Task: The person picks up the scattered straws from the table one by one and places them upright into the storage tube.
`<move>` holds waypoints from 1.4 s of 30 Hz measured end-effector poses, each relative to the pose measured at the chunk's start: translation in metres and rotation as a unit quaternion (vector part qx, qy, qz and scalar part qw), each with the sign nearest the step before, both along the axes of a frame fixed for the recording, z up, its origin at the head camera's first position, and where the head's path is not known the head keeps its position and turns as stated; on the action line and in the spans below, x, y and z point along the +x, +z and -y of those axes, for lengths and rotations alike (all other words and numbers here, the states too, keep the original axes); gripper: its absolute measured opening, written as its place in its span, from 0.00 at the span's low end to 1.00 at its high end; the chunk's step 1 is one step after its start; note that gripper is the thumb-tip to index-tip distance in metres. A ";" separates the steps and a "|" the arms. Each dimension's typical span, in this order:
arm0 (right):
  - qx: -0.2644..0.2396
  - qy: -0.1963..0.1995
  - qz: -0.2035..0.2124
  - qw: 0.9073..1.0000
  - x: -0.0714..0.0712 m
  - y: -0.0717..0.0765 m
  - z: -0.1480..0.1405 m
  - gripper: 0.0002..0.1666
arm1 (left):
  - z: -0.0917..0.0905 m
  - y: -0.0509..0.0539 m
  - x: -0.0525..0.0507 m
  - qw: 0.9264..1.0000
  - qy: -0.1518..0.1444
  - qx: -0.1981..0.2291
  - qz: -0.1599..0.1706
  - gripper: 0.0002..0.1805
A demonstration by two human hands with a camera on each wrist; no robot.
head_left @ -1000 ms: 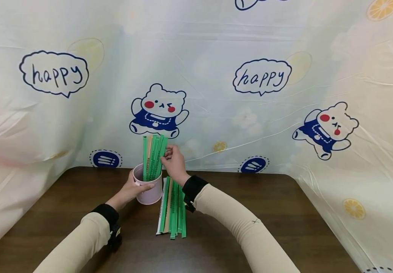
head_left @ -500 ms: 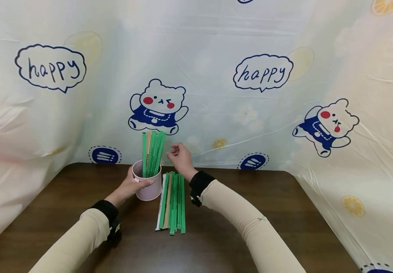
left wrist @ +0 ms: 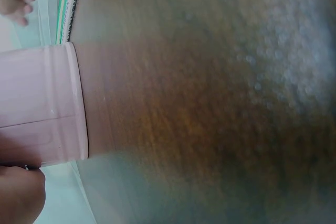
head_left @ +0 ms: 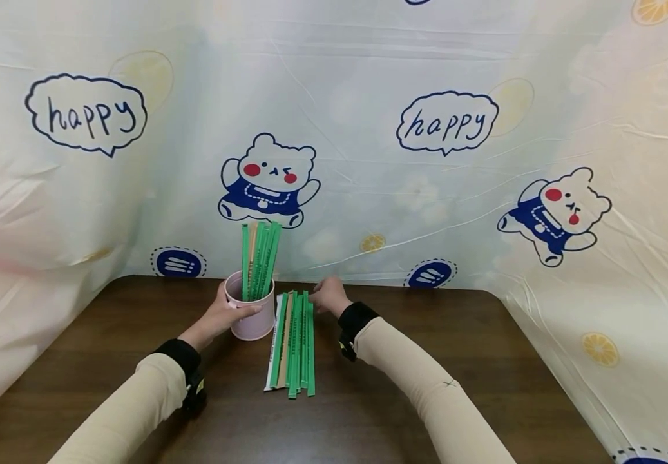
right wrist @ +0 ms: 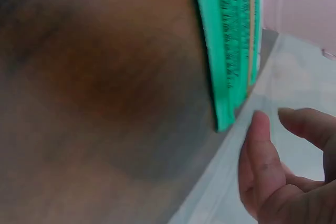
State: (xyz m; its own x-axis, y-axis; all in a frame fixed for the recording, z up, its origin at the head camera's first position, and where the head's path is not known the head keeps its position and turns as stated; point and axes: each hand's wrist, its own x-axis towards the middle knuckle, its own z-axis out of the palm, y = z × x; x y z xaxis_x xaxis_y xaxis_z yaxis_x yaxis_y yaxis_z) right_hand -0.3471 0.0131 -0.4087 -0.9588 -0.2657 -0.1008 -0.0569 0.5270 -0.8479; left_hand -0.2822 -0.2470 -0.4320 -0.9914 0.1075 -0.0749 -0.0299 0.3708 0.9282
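Left hand (head_left: 218, 322) gripped pink cup (head_left: 255, 324); right hand (head_left: 330, 296) held loose.
Cup stood just left of frame centre; right fingers were parted, near the green strips (head_left: 294, 348) at lower centre.

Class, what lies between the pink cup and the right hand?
A row of green, tan and white strips, as the head view shows.

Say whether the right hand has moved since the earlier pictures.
Yes: in the head view the right hand shifted right and down, judged against the left printed bear.
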 end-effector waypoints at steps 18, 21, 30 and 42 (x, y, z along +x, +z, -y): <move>0.051 0.006 0.012 0.999 0.008 -0.025 0.002 0.36 | -0.002 0.005 0.002 1.000 0.000 0.011 -0.005 0.60; 0.050 0.007 0.008 0.999 0.007 -0.028 0.004 0.37 | -0.002 0.005 0.002 1.000 0.000 0.001 -0.004 0.60; 0.032 0.012 0.018 0.999 -0.002 -0.042 0.008 0.36 | -0.002 0.005 0.005 1.000 0.011 0.002 0.006 0.60; 0.058 -0.004 -0.023 0.998 0.018 -0.031 0.008 0.37 | -0.002 0.005 0.003 1.000 0.009 0.001 0.003 0.60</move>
